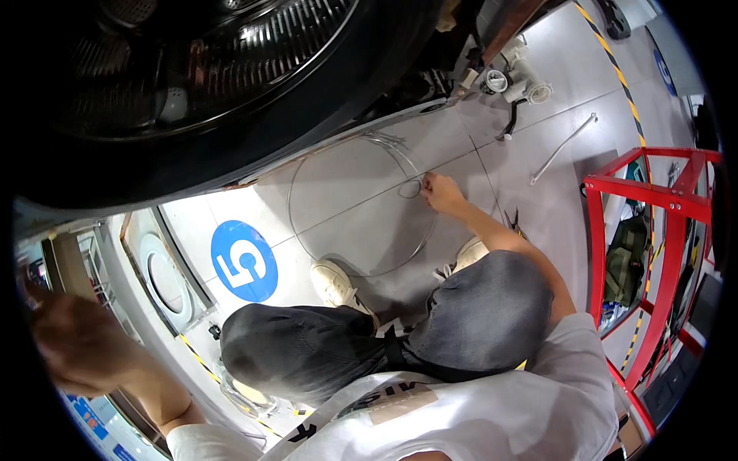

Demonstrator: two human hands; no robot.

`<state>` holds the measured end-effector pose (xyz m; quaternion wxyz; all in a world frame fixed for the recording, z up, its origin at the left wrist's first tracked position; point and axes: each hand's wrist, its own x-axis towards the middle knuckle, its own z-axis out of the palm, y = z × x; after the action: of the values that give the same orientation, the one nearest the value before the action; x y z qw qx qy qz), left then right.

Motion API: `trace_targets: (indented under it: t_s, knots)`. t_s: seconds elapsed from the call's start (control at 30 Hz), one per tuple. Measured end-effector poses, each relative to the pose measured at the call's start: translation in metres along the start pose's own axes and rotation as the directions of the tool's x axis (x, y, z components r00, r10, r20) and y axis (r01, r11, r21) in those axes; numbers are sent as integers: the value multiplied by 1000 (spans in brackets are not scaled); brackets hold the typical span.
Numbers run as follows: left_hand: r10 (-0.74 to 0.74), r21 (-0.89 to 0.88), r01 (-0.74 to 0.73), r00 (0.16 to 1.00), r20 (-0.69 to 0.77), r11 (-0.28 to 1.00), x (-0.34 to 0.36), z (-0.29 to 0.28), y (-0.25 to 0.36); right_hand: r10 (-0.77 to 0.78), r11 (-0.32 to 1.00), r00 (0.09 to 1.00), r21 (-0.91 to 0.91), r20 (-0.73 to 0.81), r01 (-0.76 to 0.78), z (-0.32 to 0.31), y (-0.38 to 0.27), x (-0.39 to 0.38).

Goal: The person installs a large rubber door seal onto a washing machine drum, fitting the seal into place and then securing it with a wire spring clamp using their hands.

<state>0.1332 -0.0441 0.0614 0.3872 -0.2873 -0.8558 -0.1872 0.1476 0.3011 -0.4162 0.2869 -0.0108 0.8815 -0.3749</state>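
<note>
My right hand is closed in a pinch on a large thin wire hoop, at a spot where a small loop shows next to the fingertips. The hoop hangs over or rests on the floor in front of my shoes; I cannot tell which. Above it stands an appliance with a ribbed metal drum and a dark rubber seal around the drum's mouth. Out at the far left, my left hand is raised and smeared by motion, so its fingers cannot be made out.
White plastic fittings with a hose lie beyond the appliance's right corner, near a thin metal rod. A red metal frame stands at right. On the left are a panel with a round opening and a blue floor marker.
</note>
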Motion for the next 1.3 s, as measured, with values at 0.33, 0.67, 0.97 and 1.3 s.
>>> trace_targets:
  t_s: [0.33,0.67,0.97,1.3]
  knots:
    - [-21,-89,217,460,888,972,-193,173,2,48,907,979,401,196,-125,-18,23,-114]
    - [-71,-76,583,225,972,809,-182,255,-7,-164,965,954,241,250,103,-54,-27,-159]
    - [-46,-86,628,190,981,774,-111,194,10,-478,865,870,236,117,444,-148,-107,-122]
    - [-86,-118,709,245,966,695,-60,136,24,-453,888,852,224,263,402,-191,-194,-130]
